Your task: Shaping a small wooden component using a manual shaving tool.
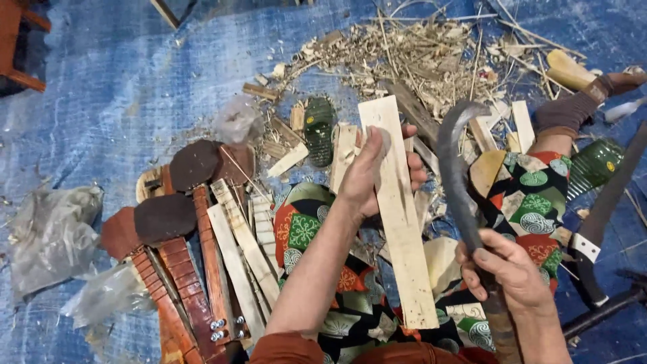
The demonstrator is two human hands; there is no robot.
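Note:
My left hand [374,172] grips a long pale wooden slat [399,216] near its upper end, holding it slanted over my lap. The slat's lower end rests near my patterned cloth [303,229]. My right hand [507,266] is closed around the handle of a dark curved blade [455,162], whose hooked tip rises to the right of the slat. The blade stands a little apart from the slat's right edge.
A bundle of pale and reddish slats [222,269] lies to my left, with dark rounded pieces [165,216] on top. Wood shavings [411,54] are heaped ahead. Clear plastic bags [50,232] lie far left on the blue tarp [101,101]. Another long blade [603,216] lies at right.

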